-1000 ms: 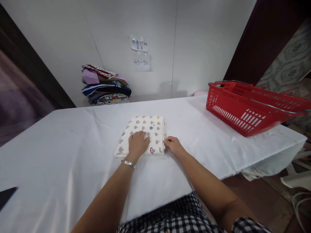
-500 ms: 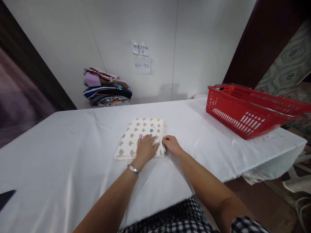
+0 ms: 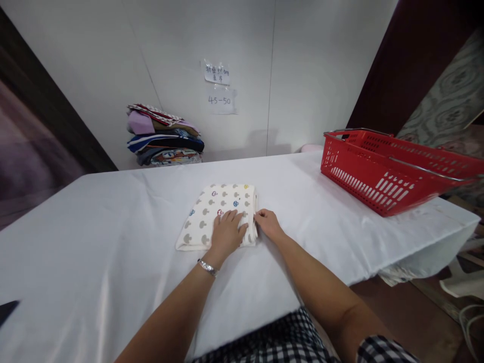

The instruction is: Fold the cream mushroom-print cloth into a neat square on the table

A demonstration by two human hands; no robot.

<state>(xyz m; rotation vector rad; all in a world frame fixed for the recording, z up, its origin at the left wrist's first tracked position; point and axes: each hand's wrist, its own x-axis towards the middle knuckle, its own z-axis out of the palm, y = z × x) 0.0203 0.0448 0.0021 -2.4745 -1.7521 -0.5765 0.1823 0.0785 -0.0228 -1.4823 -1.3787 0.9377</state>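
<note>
A white cloth (image 3: 204,212) printed with grey and a few coloured mushrooms lies folded into a flat rectangle on the white-covered table (image 3: 124,227). My left hand (image 3: 228,231) rests on top of its near right part, palm down with the fingers spread. At the cloth's right edge, my right hand (image 3: 269,224) has its fingertips pinched on the folded layers. The pinched bit of cloth is partly hidden behind the fingers.
A red plastic basket (image 3: 363,176) with metal handles stands at the table's right side. Several folded fabrics (image 3: 164,136) are stacked at the back left, by the wall. A dark flat object (image 3: 6,310) lies at the left edge.
The view has shifted very slightly. Both hands keep practically the same places on the cloth, and the cloth stays folded as before.
</note>
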